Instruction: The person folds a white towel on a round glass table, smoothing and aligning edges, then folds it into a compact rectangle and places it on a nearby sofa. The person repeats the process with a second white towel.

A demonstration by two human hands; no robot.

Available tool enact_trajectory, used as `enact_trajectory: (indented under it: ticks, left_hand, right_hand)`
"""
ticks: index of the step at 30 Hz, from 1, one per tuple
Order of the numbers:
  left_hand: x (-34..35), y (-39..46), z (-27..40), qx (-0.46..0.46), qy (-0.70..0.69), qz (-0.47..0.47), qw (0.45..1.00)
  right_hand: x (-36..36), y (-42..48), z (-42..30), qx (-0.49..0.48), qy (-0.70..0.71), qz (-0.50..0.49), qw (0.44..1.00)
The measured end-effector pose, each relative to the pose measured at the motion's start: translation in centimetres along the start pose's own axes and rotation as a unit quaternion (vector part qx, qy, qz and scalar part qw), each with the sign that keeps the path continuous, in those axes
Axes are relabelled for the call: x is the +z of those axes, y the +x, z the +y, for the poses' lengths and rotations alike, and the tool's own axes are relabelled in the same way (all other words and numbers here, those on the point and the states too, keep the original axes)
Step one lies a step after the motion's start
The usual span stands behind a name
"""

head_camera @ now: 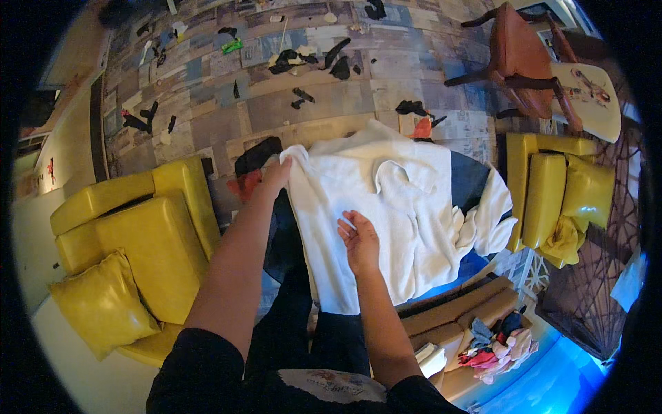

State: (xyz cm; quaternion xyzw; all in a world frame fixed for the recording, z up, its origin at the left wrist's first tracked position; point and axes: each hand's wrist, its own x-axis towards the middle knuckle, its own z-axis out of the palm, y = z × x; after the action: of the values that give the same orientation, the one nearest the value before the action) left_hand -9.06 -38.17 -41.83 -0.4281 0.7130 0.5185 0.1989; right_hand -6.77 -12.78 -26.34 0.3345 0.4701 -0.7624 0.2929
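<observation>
A white knit garment (341, 259), likely a sweater, lies spread over a dark oval tabletop (468, 173) before me. Its neck opening (391, 178) shows as a raised fold, and a bunched part (494, 217), perhaps a sleeve, lies crumpled toward the right edge. My left hand (277, 175) pinches the garment's far left corner; the fingertips are partly hidden by cloth. Over the left half of the garment is my right hand (360, 240), palm turned inward, fingers loosely curled and apart, with nothing in it. Whether it touches the cloth is unclear.
Yellow armchairs flank the table, one at left (170, 233) and one at right (540, 202). A brown sofa (445, 331) holds a clothes pile (499, 346). Dark scraps and litter (289, 61) are scattered on the patterned floor (207, 114). A brown chair (522, 67) stands far right.
</observation>
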Motion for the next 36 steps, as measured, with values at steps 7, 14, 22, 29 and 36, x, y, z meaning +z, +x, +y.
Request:
enact_trajectory:
  ticks: [7,14,22,29,36]
  left_hand:
    - [0.7,-9.3,7.7,0.101,-0.269,-0.032,0.957]
    - [2.2,-25.5,6.8,0.362,0.0,-0.094,0.927]
    - [3.2,-33.9,4.4,0.114,-0.285,-0.045,0.951]
    - [3.7,-33.6,10.4,0.271,0.007,0.068,0.96]
    - [4.3,-33.3,11.5,0.129,-0.063,-0.154,0.978]
  right_hand:
    - [2.0,-1.9,0.7,-0.055,-0.167,-0.043,0.983]
    - [3.2,-6.2,-1.7,0.037,-0.03,-0.018,0.999]
    - [-0.4,-14.8,-1.7,-0.174,-0.369,0.005,0.913]
    - [-2.2,-20.0,-2.4,-0.233,-0.527,-0.087,0.813]
    - [-4.8,-23.8,-4.8,-0.247,-0.456,-0.149,0.842]
